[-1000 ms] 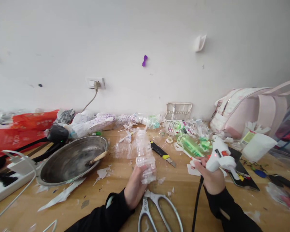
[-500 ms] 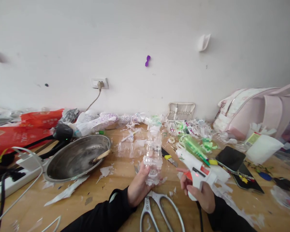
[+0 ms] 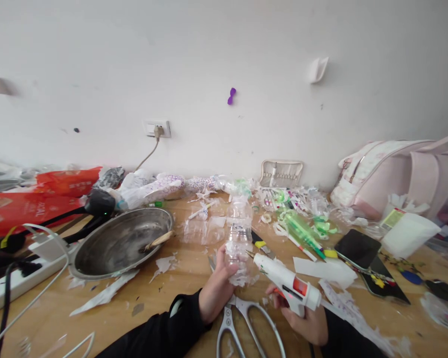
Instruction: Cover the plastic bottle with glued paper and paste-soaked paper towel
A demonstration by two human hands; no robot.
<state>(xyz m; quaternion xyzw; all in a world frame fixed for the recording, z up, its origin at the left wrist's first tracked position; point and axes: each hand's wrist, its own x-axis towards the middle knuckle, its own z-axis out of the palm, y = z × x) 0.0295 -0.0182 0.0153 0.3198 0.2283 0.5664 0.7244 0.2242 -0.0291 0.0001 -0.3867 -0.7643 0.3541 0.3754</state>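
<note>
A clear plastic bottle (image 3: 240, 226) stands roughly upright in front of me, its lower part wrapped in whitish, ragged-edged material. My left hand (image 3: 221, 283) is closed around the lower left side of it. In my right hand (image 3: 302, 318) is a white hot glue gun (image 3: 283, 278), gripped by its handle with the fingers near the orange trigger. The gun's metal nozzle points left and sits at the bottle's lower right side; whether it touches cannot be made out. Silver-handled scissors (image 3: 229, 325) lie on the table below, partly under my left hand.
A metal basin (image 3: 82, 268) with a wooden-handled brush stands left, beside a power strip (image 3: 7, 293) and cables. Plastic scraps and green plastic pieces (image 3: 302, 231) litter the back. Phones (image 3: 358, 246), a white cup (image 3: 410, 233) and a pink bag (image 3: 381, 184) are at right.
My right hand has turned the glue gun and brought it left, so its nozzle is now beside the bottle. My left hand has shifted its grip slightly on the bottle.
</note>
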